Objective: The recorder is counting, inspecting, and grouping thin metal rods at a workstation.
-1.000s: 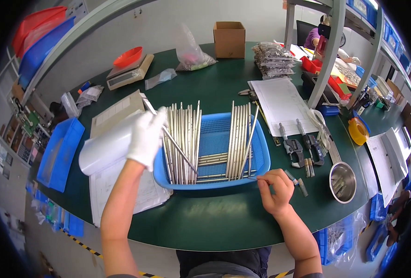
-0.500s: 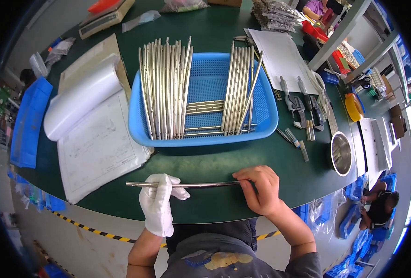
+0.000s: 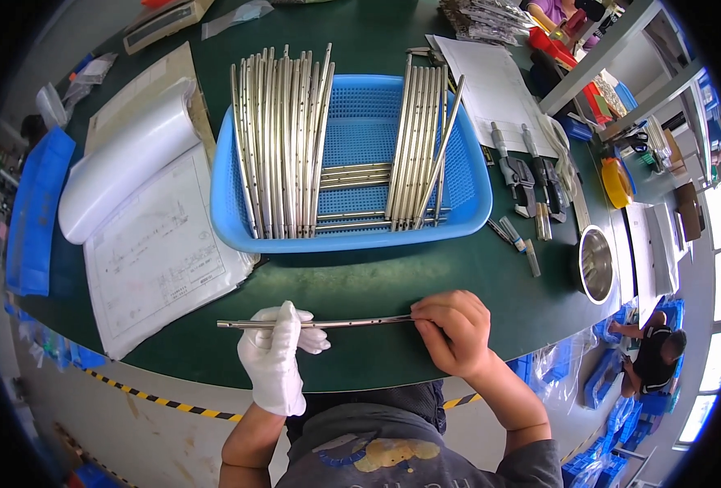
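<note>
My left hand [image 3: 273,362], in a white glove, is closed around a slim silver metal rod [image 3: 352,324] left of its middle. The rod lies nearly level above the near edge of the table and has small dark holes along it. My bare right hand [image 3: 456,332] pinches at the rod's right end between thumb and fingers, which hide the tip. Beyond my hands stands a blue plastic basket [image 3: 352,244]. Upright bundles of similar rods [image 3: 283,146] lean in its left side and more rods [image 3: 416,146] in its right, with several lying across the bottom.
Left of the basket lie technical drawings [image 3: 161,260] with a curled sheet, beside a blue bin [image 3: 39,211]. On the right are two micrometers [image 3: 513,175], marker pens [image 3: 513,232] and a steel bowl [image 3: 596,264]. Another person [image 3: 657,358] sits at the far right.
The view has shifted slightly, so the basket and papers appear a little higher and further left. Both hands keep their hold on the rod, its right part tipped slightly upward.
</note>
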Demonstrator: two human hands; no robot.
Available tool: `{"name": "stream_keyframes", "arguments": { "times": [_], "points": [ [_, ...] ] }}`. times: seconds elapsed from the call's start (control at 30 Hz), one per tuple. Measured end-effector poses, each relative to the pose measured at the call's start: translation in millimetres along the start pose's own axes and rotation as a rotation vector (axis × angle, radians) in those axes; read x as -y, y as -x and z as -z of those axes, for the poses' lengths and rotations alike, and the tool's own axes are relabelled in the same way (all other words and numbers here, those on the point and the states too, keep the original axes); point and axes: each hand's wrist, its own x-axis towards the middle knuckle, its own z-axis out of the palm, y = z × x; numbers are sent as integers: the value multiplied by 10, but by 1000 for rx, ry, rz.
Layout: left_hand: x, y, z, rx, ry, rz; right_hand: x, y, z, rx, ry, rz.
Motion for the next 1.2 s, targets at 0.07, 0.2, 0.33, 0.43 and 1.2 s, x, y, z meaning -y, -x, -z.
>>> {"name": "stream_keyframes", "arguments": {
  "times": [0.07,0.2,0.33,0.43,1.2],
  "points": [
    [-6,-2,3,-9,-3,3,15,-11,-8,3,18,15],
    [5,-8,7,-2,-5,4,55,-43,19,25,55,2],
    [-8,13,7,10,6,-17,85,-129,59,80,76,37],
    [15,26,11,14,11,-19,66,-112,-7,102,110,84],
    [-30,22,-29,10,-75,15,186,-223,-90,69,58,83]
  ]
}}
